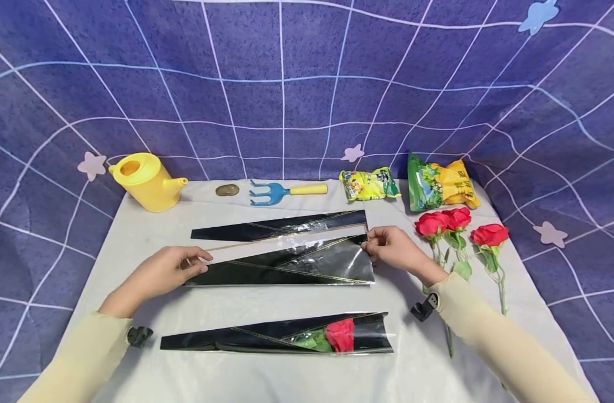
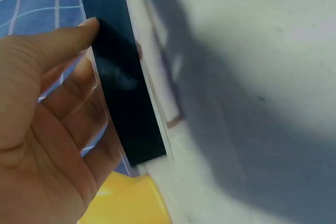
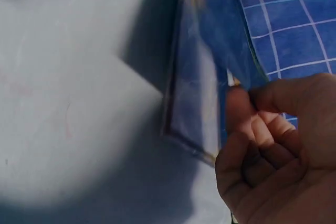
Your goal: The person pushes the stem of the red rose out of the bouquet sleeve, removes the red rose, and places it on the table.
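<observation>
My left hand [image 1: 170, 267] pinches the narrow end of a black flower sleeve [image 1: 286, 270] with clear film and thin gold lines. At the sleeve's wide end, the fingertips of my right hand [image 1: 394, 247] pinch the upper corner, also seen in the right wrist view, where the film bends near the thumb. The left wrist view shows the black strip [image 2: 118, 77] tilted up between thumb and fingers. Behind it lies another black sleeve [image 1: 231, 230], with a pale brown-edged strip between them. Closer to me, a third sleeve [image 1: 226, 336] holds a red rose [image 1: 340, 334].
Three red roses [image 1: 490, 235] on green stems lie at the right, partly under my right forearm. Along the back stand a yellow watering can [image 1: 153, 187], a stone [image 1: 227, 190], a blue hand rake [image 1: 273, 193], a small yellow packet [image 1: 367, 184] and a green-and-yellow bag [image 1: 440, 184].
</observation>
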`<state>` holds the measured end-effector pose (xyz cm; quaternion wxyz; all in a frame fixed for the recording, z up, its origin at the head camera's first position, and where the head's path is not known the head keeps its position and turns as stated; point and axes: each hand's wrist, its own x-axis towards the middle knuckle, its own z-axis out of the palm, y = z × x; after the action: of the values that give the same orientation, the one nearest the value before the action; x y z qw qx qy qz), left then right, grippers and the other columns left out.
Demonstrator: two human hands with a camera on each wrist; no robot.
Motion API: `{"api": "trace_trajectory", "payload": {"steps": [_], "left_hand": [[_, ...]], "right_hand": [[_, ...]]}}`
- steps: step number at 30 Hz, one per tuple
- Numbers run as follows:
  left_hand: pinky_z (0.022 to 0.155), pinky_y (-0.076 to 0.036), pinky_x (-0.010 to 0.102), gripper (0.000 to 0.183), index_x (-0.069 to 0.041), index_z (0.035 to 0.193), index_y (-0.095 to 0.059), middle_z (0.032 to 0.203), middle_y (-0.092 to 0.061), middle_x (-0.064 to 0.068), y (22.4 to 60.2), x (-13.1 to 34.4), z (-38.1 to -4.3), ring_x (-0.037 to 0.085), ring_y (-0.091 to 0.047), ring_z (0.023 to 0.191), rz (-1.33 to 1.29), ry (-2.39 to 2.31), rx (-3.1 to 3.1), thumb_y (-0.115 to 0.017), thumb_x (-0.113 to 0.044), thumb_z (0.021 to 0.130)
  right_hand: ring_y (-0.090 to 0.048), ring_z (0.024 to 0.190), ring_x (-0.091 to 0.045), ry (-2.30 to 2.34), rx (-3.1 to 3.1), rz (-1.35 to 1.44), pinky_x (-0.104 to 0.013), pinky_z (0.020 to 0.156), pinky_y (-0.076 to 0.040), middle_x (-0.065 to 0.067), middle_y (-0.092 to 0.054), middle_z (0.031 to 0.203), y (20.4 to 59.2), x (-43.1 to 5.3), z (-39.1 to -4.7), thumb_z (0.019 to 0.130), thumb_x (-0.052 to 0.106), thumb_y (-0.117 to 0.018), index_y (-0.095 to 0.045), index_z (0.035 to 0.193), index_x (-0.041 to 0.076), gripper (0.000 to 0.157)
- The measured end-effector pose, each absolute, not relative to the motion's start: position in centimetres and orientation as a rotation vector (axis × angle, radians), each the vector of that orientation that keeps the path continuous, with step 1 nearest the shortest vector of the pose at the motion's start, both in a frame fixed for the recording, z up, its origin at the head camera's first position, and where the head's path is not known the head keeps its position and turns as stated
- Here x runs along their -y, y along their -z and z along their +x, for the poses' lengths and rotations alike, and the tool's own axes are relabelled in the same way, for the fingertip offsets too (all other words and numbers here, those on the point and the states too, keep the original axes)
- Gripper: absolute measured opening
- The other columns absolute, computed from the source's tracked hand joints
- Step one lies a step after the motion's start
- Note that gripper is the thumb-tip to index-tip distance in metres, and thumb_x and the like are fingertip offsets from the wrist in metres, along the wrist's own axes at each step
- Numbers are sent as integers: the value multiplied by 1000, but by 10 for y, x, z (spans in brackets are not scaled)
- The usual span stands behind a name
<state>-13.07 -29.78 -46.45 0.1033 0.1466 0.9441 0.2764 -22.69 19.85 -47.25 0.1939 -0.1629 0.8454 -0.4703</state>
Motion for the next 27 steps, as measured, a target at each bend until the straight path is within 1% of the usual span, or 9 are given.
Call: {"api": "trace_trajectory", "payload": {"steps": [4, 7, 11, 16, 19, 21, 23, 27], "left_hand": [[62, -46, 33, 15, -19, 102, -69, 79, -64, -12, 474, 300, -132, 6, -57, 69, 396, -686, -2820, -67, -25, 88], [64, -47, 36, 14, -21, 99, -70, 78, -63, -14, 475, 297, -133, 5, -57, 71, 376, -593, -2861, -69, -26, 87], [63, -47, 40, 12, -23, 96, -71, 77, -62, -14, 476, 292, -134, 6, -58, 71, 357, -495, -2916, -71, -26, 84], [60, -46, 39, 10, -24, 92, -72, 76, -59, -13, 480, 287, -136, 7, -55, 68, 356, -362, -2986, -73, -27, 82], [60, -46, 38, 9, -23, 90, -73, 78, -59, -12, 481, 284, -137, 8, -55, 68, 367, -310, -3024, -74, -27, 81], [60, -46, 38, 10, -23, 90, -73, 79, -58, -10, 482, 281, -137, 10, -55, 68, 376, -285, -3053, -75, -26, 80], [61, -45, 38, 15, -21, 93, -73, 82, -58, -7, 482, 279, -137, 13, -55, 71, 395, -264, -3087, -76, -26, 79], [69, -44, 40, 28, -18, 104, -71, 92, -58, -2, 479, 268, -133, 19, -55, 83, 462, -275, -3162, -76, -29, 79]], "right_hand": [[-58, 56, -19, 1142, -2548, -525, -31, 54, -46, -3, -62, 65, 479, -197, -229, 89, 18, -65, -63, 78, 11, 13], [-52, 53, -14, 1040, -2648, -571, -32, 53, -43, 3, -59, 61, 481, -197, -231, 87, 20, -67, -62, 73, 15, 16], [-52, 53, -13, 974, -2719, -613, -33, 55, -42, 7, -58, 61, 482, -198, -231, 85, 20, -69, -62, 71, 16, 16], [-52, 53, -12, 896, -2755, -640, -32, 56, -41, 8, -59, 60, 483, -197, -232, 85, 20, -68, -64, 73, 16, 13], [-51, 53, -12, 848, -2781, -639, -33, 56, -41, 8, -58, 61, 483, -196, -231, 84, 19, -69, -63, 79, 14, 9], [-50, 53, -13, 813, -2808, -633, -34, 56, -40, 6, -57, 61, 481, -197, -230, 84, 19, -70, -62, 85, 12, 11], [-52, 55, -13, 790, -2820, -635, -35, 57, -42, 5, -58, 63, 479, -197, -228, 82, 18, -71, -62, 95, 9, 18], [-57, 59, -10, 775, -2825, -672, -36, 59, -46, 5, -62, 71, 468, -199, -220, 83, 21, -71, -56, 115, 6, 38]]}}
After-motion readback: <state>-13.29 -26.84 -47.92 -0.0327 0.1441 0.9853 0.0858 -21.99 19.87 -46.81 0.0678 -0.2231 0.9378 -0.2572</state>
